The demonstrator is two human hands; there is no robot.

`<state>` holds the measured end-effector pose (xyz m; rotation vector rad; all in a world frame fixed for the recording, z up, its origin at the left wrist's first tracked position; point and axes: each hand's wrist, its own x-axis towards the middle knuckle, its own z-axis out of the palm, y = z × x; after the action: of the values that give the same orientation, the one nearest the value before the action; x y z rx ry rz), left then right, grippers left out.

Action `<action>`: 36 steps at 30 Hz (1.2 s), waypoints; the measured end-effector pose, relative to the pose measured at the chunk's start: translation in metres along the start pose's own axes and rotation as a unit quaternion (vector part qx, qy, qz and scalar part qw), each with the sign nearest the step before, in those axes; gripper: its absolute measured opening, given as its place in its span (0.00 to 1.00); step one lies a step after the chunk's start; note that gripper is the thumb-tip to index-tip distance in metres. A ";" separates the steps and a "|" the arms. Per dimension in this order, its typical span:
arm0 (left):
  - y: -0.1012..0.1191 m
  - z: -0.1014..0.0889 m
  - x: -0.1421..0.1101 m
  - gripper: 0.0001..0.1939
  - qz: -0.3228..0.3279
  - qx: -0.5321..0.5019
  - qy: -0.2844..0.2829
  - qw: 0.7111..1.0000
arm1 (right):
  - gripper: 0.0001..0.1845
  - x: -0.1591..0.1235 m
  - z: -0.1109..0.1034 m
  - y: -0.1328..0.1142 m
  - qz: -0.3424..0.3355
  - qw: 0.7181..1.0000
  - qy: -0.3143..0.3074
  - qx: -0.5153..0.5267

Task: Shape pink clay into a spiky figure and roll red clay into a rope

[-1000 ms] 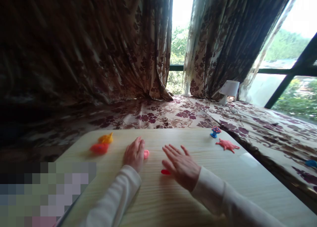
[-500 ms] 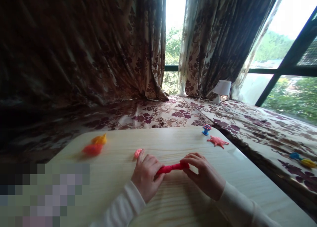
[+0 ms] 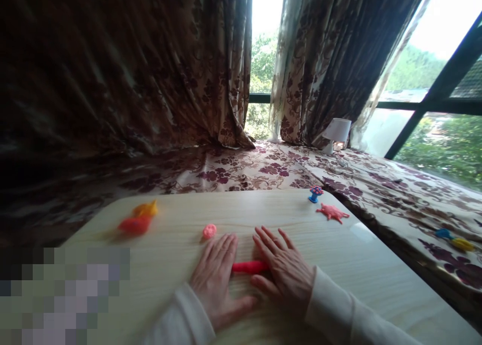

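A red roll of modelling clay point(image 3: 248, 267) lies crosswise on the pale wooden table point(image 3: 181, 295). Over its left end my left hand point(image 3: 216, 279) rests flat, fingers stretched forward and thumb apart. My right hand point(image 3: 284, 267) lies over the other end, palm down with its fingers spread. Both ends of the roll are hidden under the hands; its middle shows between them. Just beyond my left fingertips sits a small pink clay disc point(image 3: 209, 231).
At the table's left lie a blurred red clay piece point(image 3: 134, 225) and a yellow one point(image 3: 146, 209). A blue mushroom-like figure point(image 3: 315, 194) and a flat pink clay shape point(image 3: 332, 213) are at the back right. Blue and yellow items point(image 3: 462, 244) lie on floral cloth; a lamp point(image 3: 338, 130) stands behind.
Both hands have gone from gripping the red clay roll by its ends to lying flat over it. The roll has come down nearer the front, onto the table.
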<state>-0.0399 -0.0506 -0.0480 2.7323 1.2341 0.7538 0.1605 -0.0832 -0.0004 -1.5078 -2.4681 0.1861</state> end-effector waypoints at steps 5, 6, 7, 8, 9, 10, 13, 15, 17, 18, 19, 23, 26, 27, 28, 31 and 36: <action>-0.006 0.006 -0.004 0.56 0.018 0.022 -0.037 0.999 | 0.38 -0.029 0.012 -0.005 -0.019 0.999 0.024 -0.032; -0.006 0.006 -0.004 0.57 0.015 0.022 -0.037 0.999 | 0.39 -0.027 0.012 -0.004 -0.012 0.999 0.019 -0.030; -0.005 0.006 -0.003 0.57 0.011 0.020 -0.034 0.999 | 0.40 -0.021 0.010 -0.003 -0.003 1.000 0.008 -0.026; -0.005 0.005 -0.003 0.57 0.005 0.017 -0.031 0.999 | 0.39 -0.013 0.008 -0.002 0.007 1.000 -0.006 -0.021; -0.004 0.005 -0.003 0.58 -0.003 0.014 -0.030 0.999 | 0.38 -0.004 0.004 0.001 0.019 1.000 -0.017 -0.016; -0.003 0.004 -0.003 0.59 -0.011 0.010 -0.031 0.999 | 0.37 0.005 0.001 0.003 0.031 0.999 -0.024 -0.013; 0.000 0.003 -0.003 0.61 -0.033 0.003 -0.037 0.999 | 0.34 0.022 -0.006 0.007 0.049 0.998 -0.025 -0.009; 0.001 0.003 -0.003 0.62 -0.043 0.002 -0.037 0.998 | 0.35 0.017 -0.006 0.006 0.039 0.999 -0.030 -0.008; 0.001 0.002 -0.003 0.61 -0.035 0.001 -0.037 0.999 | 0.37 0.001 -0.002 0.002 0.010 0.999 -0.034 -0.010; 0.001 0.002 -0.004 0.61 -0.031 0.000 -0.037 0.999 | 0.38 -0.009 0.000 -0.001 -0.006 0.999 -0.031 -0.012; 0.000 0.002 -0.003 0.61 -0.028 -0.002 -0.037 0.999 | 0.39 -0.019 0.003 -0.004 -0.020 0.999 -0.026 -0.015; -0.001 0.002 -0.002 0.62 -0.036 -0.010 -0.031 0.999 | 0.39 -0.035 0.006 -0.011 -0.026 0.999 -0.012 -0.015; -0.001 0.002 -0.001 0.62 -0.037 -0.016 -0.032 0.999 | 0.35 -0.014 0.001 -0.005 0.000 1.000 -0.031 0.001; -0.001 0.002 -0.001 0.62 -0.040 -0.017 -0.033 0.998 | 0.34 -0.003 -0.001 -0.001 0.011 0.999 -0.036 0.005; 0.000 0.002 -0.001 0.62 -0.046 -0.018 -0.035 0.998 | 0.33 0.008 -0.003 0.003 0.024 0.999 -0.037 0.006; 0.000 0.001 -0.001 0.62 -0.057 -0.018 -0.035 0.998 | 0.34 0.027 -0.005 0.011 0.049 0.998 -0.031 0.003; 0.000 0.002 -0.001 0.62 -0.052 -0.019 -0.039 0.998 | 0.36 -0.009 0.004 0.001 0.005 1.000 -0.024 -0.005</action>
<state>-0.0399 -0.0513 -0.0501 2.6159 1.3193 0.6477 0.1646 -0.0908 -0.0062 -1.5370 -2.5019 0.2140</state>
